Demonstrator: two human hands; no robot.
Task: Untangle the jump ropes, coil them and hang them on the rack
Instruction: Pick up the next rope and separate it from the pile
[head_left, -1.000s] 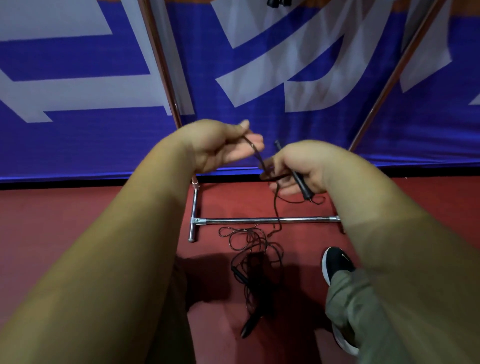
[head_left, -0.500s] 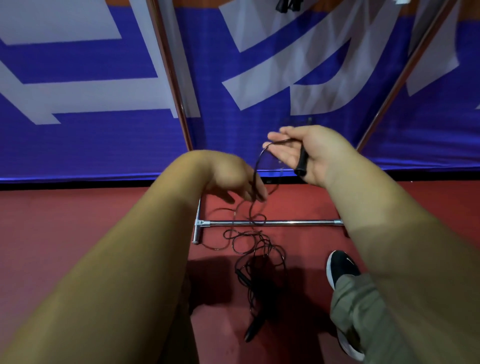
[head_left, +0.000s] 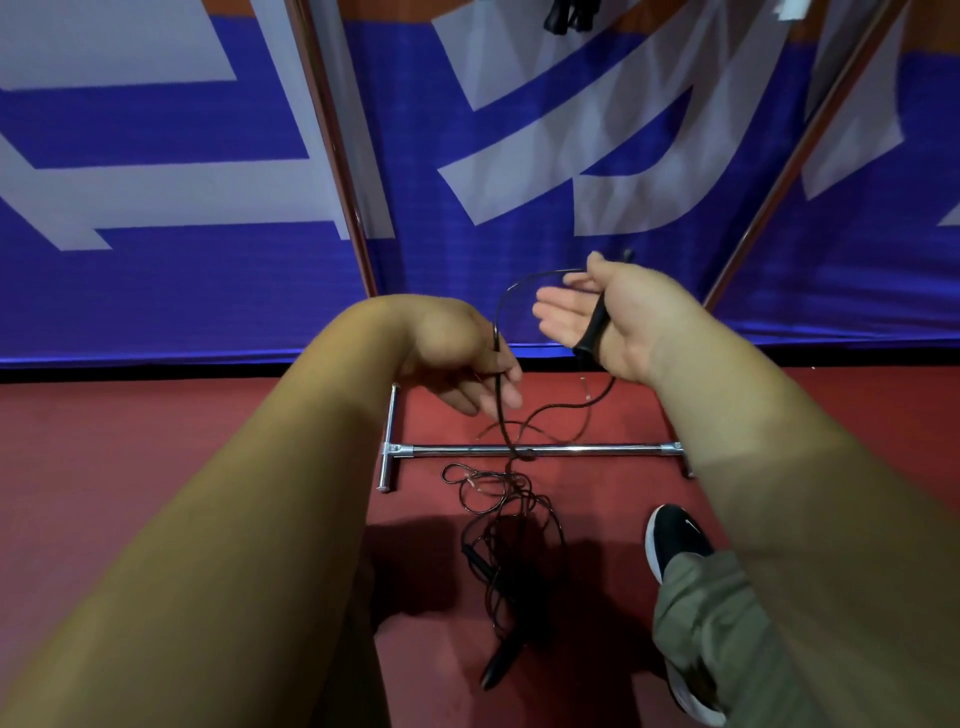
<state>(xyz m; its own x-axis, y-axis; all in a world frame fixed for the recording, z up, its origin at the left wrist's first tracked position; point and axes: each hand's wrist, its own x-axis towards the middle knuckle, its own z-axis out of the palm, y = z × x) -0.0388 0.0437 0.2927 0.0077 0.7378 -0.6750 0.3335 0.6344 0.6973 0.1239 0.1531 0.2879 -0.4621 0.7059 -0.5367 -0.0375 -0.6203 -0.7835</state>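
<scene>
Holds a black handle (head_left: 592, 332) in the right grip (head_left: 618, 322) at 1 o'clock: palm turned up, fingers nearly straight, thumb clamping the handle against the palm, with its upper tip poking out behind the thumb. Leads a thin black cord (head_left: 500, 312) in an arch over to the left grip (head_left: 457, 358) near centre, knuckles up and fingers drooping. Cannot tell whether that grip pinches the cord or merely lets it run across the fingers; thumb side hidden. Lets the cord drop past the chrome base bar (head_left: 597, 448) of the rack into a tangled heap (head_left: 501, 514) on the red floor (head_left: 130, 467) at 6 o'clock, too shadowed to separate strands. Can make out two more handles there (head_left: 475, 561) (head_left: 496, 670). Loses the rack's uprights (head_left: 335, 156) past the top edge. Cannot identify the dark shapes (head_left: 566, 15) cut off at 12 o'clock. Shows a black shoe (head_left: 675, 540) at 5 o'clock, partly behind the forearm.
</scene>
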